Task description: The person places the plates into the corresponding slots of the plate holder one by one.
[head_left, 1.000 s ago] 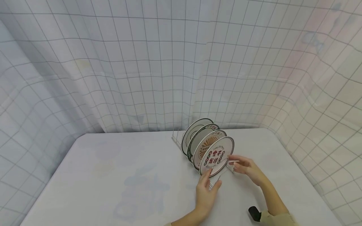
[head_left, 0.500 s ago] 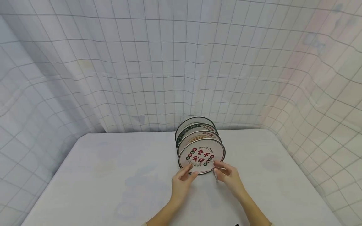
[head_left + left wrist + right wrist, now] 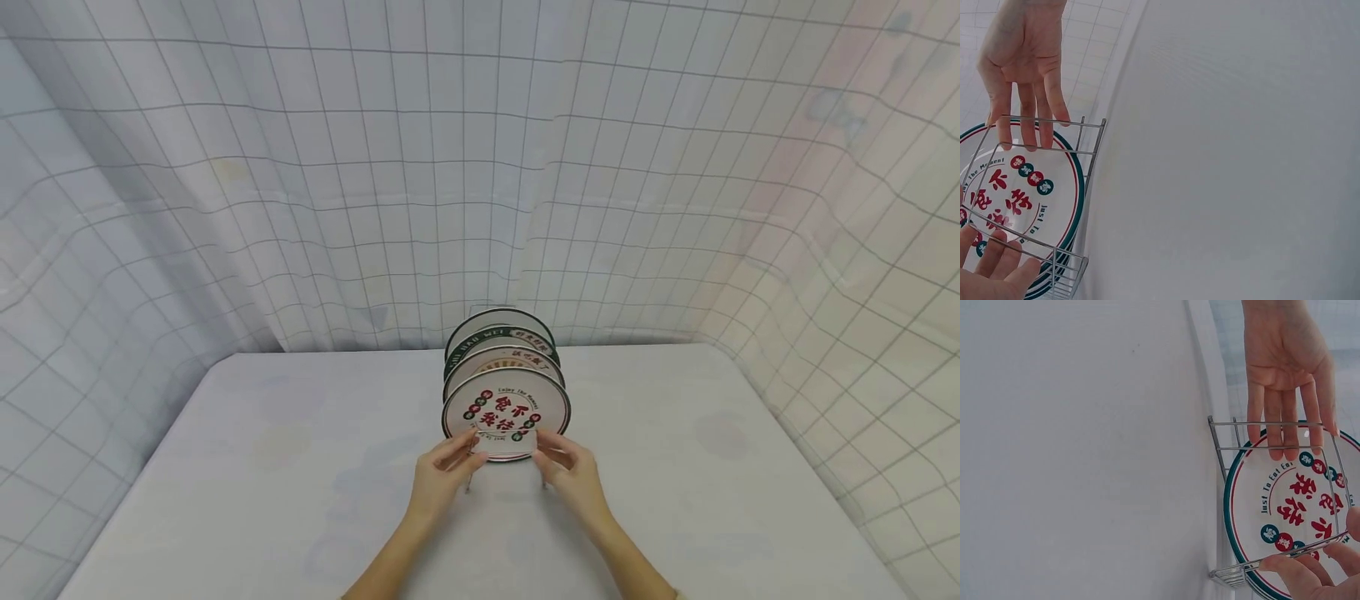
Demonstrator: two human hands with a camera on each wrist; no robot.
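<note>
A metal wire dish rack (image 3: 1095, 152) stands on the table with several round plates upright in it. The front plate (image 3: 506, 387) is white with red characters and a dark rim. Behind it are a plate with a yellow sunburst (image 3: 504, 364), a green-bordered plate (image 3: 487, 337) and a rear plate (image 3: 501, 317). My left hand (image 3: 437, 481) pinches the rack's front wire at its left side. My right hand (image 3: 573, 477) does the same at the right side, its fingers hooked over the wires in the left wrist view. The plates hide most of the rack in the head view.
The rack stands mid-table, toward the back edge of the white-covered table (image 3: 315, 467). A white checked curtain (image 3: 390, 167) hangs behind the table and along both sides.
The rack and its plates have turned from an angle to face straight toward me and shifted left. Both hands moved left with it; the left went from spread fingers to pinching the front wire.
</note>
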